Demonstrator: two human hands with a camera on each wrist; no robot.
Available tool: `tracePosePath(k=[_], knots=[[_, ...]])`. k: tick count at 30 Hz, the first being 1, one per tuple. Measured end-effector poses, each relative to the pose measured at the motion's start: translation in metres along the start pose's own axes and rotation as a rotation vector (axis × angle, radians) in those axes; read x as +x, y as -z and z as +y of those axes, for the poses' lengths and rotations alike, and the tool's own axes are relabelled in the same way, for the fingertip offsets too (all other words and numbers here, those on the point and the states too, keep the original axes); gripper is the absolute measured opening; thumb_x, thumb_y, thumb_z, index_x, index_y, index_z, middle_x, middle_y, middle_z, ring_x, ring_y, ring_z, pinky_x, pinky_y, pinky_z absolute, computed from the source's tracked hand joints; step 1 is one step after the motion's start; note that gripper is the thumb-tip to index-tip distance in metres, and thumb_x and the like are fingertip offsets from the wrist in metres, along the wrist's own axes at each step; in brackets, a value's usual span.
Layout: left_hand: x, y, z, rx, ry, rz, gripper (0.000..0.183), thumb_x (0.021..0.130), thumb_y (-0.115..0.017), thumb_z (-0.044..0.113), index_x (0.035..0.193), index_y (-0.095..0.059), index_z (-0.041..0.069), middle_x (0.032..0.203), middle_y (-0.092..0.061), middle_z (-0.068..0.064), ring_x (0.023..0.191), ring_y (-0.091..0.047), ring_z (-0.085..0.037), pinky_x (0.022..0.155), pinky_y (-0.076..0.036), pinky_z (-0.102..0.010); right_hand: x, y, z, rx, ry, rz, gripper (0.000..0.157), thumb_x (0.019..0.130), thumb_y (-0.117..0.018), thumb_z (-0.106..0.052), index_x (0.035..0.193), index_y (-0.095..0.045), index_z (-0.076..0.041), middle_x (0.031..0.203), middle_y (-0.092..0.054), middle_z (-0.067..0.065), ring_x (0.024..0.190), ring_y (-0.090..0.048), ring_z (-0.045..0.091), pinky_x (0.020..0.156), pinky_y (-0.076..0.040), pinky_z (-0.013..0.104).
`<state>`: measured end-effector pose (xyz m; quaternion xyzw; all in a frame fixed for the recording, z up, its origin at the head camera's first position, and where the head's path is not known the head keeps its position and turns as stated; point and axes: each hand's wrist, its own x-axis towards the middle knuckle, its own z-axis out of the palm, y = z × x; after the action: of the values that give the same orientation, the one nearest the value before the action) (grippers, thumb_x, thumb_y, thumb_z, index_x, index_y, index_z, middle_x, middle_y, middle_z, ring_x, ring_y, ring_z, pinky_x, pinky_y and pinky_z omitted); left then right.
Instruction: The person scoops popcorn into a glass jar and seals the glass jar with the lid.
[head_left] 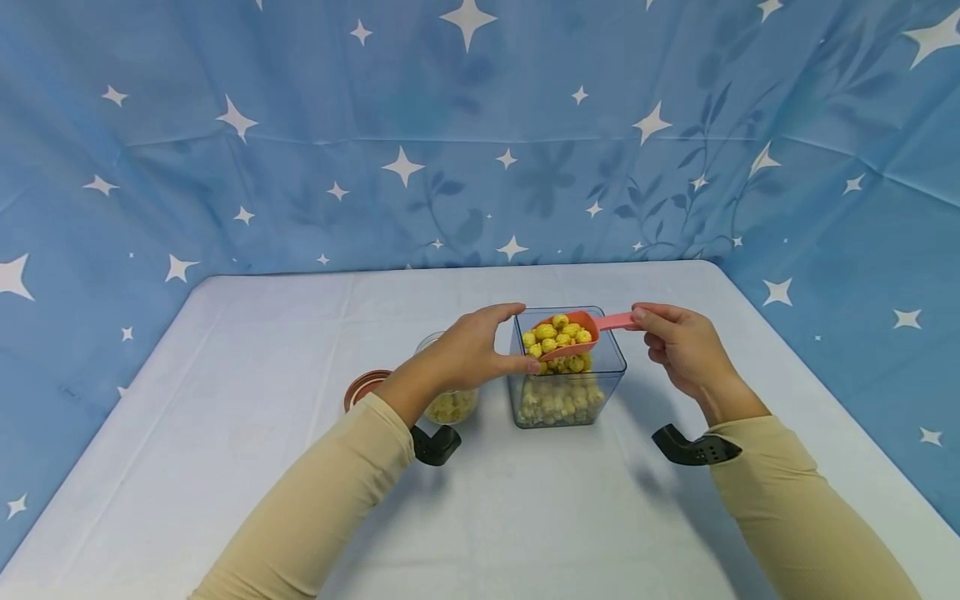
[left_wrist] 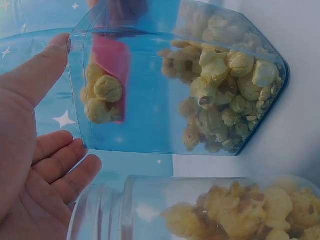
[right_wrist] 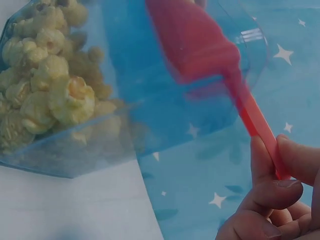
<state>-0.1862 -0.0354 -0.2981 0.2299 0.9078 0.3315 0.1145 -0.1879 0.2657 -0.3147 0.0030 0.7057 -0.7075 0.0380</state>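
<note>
A clear square container (head_left: 557,400) stands on the table, partly filled with yellow popcorn (left_wrist: 225,95). Over its mouth, a pink scoop (head_left: 588,343) carries a heap of popcorn. My right hand (head_left: 684,346) pinches the scoop's handle (right_wrist: 262,130) between thumb and fingers, to the right of the container. At the container's left side is my left hand (head_left: 472,350); its thumb and fingers are spread, with fingertips at the rim corners. Beside that hand, a clear round jar (left_wrist: 235,210) holds more popcorn and is partly covered by the forearm in the head view.
Left of the jar, a round reddish-brown lid (head_left: 365,385) lies on the table, partly behind the left wrist. A white cloth covers the table (head_left: 480,517). Behind it hangs a blue curtain (head_left: 300,150) with white stars.
</note>
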Motion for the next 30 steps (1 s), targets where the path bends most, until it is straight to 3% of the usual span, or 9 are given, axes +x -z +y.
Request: tracePosePath(k=[11,19,30], knots=[[-0.001,-0.001,-0.001,-0.001,-0.006,0.01,0.085,0.089,-0.076,0.045,0.157,-0.034,0.016,0.158,-0.036,-0.005,0.145,-0.033,-0.025,0.114,-0.033,-0.048,-0.002,0.007,0.001,0.113,-0.002,0.004,0.015,0.099,-0.066,-0.02,0.092,-0.079,-0.023,0.08,-0.063,-0.004,0.061,-0.039,0.011,0.052,-0.031,0.021],[-0.003,0.0,-0.005,-0.049,-0.013,0.033,0.086,0.087,-0.077,0.048,0.157,-0.035,0.02,0.158,-0.037,-0.001,0.144,-0.034,-0.022,0.114,-0.034,-0.047,-0.003,0.007,-0.003,0.173,0.041,0.005,0.013,0.098,-0.067,-0.018,0.094,-0.079,-0.018,0.08,-0.065,-0.003,0.061,-0.039,0.011,0.05,-0.03,0.021],[-0.027,0.018,-0.026,-0.121,-0.024,0.122,0.082,0.087,-0.078,0.044,0.156,-0.037,0.021,0.156,-0.039,0.002,0.145,-0.032,-0.02,0.113,-0.033,-0.049,-0.003,-0.01,-0.013,0.207,0.108,-0.041,0.013,0.099,-0.066,-0.015,0.096,-0.079,-0.016,0.081,-0.067,-0.003,0.061,-0.039,0.011,0.051,-0.031,0.021]])
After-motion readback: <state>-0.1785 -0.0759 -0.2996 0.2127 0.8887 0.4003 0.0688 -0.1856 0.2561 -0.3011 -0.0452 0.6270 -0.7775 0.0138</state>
